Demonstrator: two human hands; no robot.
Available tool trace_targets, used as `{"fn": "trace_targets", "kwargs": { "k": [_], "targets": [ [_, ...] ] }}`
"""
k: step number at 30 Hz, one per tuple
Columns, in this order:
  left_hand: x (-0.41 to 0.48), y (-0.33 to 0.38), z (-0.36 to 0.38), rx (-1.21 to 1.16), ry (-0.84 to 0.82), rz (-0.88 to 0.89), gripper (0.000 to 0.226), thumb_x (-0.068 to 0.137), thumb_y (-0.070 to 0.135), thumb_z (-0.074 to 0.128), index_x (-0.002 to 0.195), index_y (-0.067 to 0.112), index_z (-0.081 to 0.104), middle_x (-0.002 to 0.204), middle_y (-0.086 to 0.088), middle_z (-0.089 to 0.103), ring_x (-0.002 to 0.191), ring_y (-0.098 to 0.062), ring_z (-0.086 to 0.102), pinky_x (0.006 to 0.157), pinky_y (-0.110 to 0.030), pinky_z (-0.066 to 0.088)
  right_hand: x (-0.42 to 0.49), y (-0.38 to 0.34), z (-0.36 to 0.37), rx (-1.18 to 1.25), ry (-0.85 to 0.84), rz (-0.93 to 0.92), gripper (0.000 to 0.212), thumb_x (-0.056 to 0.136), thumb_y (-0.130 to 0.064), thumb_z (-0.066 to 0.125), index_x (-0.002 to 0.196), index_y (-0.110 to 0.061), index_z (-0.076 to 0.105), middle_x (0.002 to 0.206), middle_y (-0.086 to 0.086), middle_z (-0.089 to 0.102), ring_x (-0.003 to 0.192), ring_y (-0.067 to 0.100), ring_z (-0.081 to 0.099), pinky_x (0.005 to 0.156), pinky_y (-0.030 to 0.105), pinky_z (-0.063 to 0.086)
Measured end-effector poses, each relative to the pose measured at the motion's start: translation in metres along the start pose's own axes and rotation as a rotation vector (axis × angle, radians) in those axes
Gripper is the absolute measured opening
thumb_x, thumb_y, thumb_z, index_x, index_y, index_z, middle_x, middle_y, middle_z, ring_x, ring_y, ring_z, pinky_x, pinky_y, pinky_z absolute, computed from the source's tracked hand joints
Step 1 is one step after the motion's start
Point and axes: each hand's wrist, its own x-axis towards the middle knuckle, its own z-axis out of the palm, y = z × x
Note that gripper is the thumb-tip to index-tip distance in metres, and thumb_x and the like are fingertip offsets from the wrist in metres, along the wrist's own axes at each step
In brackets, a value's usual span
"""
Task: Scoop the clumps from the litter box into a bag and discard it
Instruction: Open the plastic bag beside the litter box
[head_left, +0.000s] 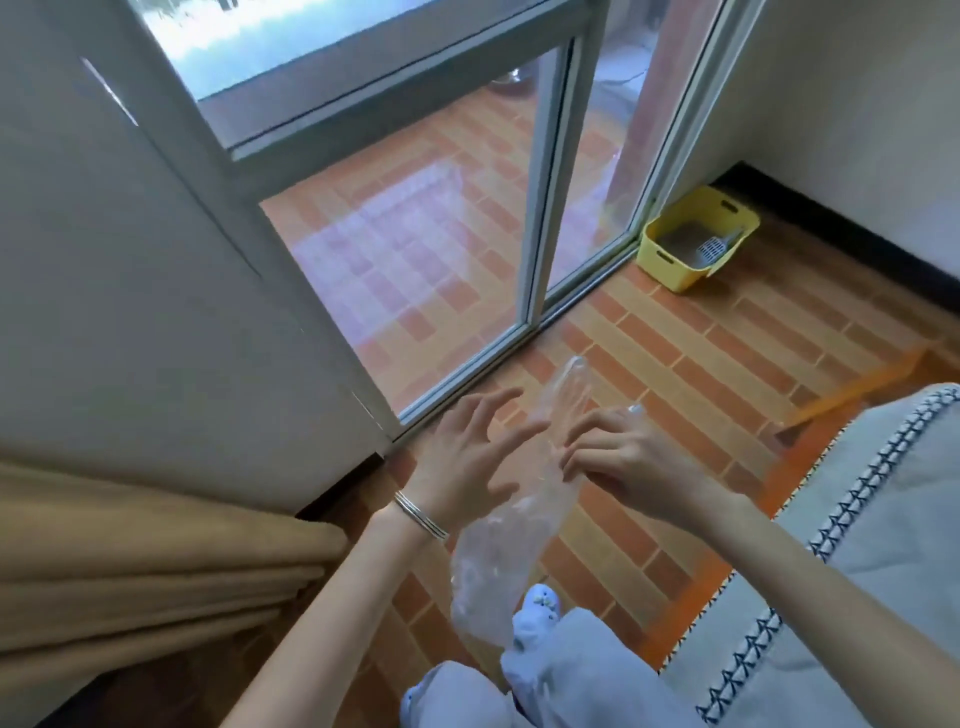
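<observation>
- The right hand (631, 462) pinches a clear plastic bag (511, 525) in curled fingers; the bag hangs down near the person's legs.
- The left hand (467, 457) sits just left of the bag, fingers spread wide, holding nothing.
- The yellow litter box (675, 270) stands far right against the sliding glass door (441, 234), with a grey scoop (712, 249) inside.

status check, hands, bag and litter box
Right hand pinching clear bag; left hand open beside it. Yellow litter box across floor by glass door, scoop inside. Nothing in the way.
</observation>
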Motion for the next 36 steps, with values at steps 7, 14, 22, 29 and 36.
{"fn": "trace_targets", "kwargs": {
  "k": [7, 14, 22, 29, 36],
  "targets": [
    [0.102, 0.026, 0.016, 0.028, -0.070, 0.281, 0.056, 0.062, 0.045, 0.078, 0.114, 0.040, 0.057, 0.147, 0.005, 0.029, 0.130, -0.027, 0.032, 0.096, -0.046, 0.039, -0.041, 0.059, -0.050, 0.018, 0.072, 0.079, 0.010, 0.084, -0.008, 0.064, 0.086, -0.015, 0.070, 0.092, -0.004, 0.071, 0.097, 0.015, 0.059, 0.084, 0.029, 0.047],
    [0.201, 0.035, 0.039, 0.017, -0.086, 0.426, 0.065, 0.064, 0.044, 0.079, 0.121, 0.029, 0.051, 0.139, 0.008, 0.042, 0.129, -0.022, 0.033, 0.097, -0.047, 0.044, -0.067, 0.122, -0.084, -0.011, 0.124, 0.169, 0.011, 0.077, -0.005, 0.072, 0.082, -0.015, 0.071, 0.090, -0.004, 0.072, 0.099, 0.013, 0.058, 0.083, 0.029, 0.049],
    [0.334, 0.018, 0.047, 0.023, -0.153, 0.577, 0.041, 0.068, 0.042, 0.076, 0.107, 0.037, 0.064, 0.141, 0.003, 0.044, 0.134, -0.027, 0.028, 0.104, -0.052, 0.036, -0.046, 0.214, -0.127, -0.063, 0.125, 0.236, 0.013, 0.074, -0.006, 0.074, 0.083, -0.016, 0.073, 0.091, -0.004, 0.072, 0.096, 0.010, 0.059, 0.081, 0.027, 0.050],
    [0.431, -0.015, 0.061, -0.033, -0.064, 0.773, 0.009, 0.078, 0.029, 0.066, 0.073, 0.021, 0.066, 0.096, 0.006, 0.070, 0.124, -0.016, 0.047, 0.114, -0.039, 0.023, -0.036, 0.307, -0.163, -0.239, 0.108, 0.328, 0.019, 0.072, -0.002, 0.070, 0.079, -0.019, 0.070, 0.081, -0.007, 0.068, 0.082, 0.016, 0.057, 0.069, 0.033, 0.051],
    [0.500, -0.012, 0.088, -0.067, -0.200, 0.862, 0.013, 0.082, 0.030, 0.063, 0.075, 0.021, 0.057, 0.065, 0.008, 0.061, 0.066, -0.012, 0.060, 0.112, -0.039, 0.028, -0.072, 0.386, -0.185, -0.263, 0.068, 0.426, 0.027, 0.067, 0.005, 0.068, 0.078, -0.020, 0.068, 0.076, -0.010, 0.066, 0.080, 0.014, 0.058, 0.072, 0.025, 0.041]
  ]
}}
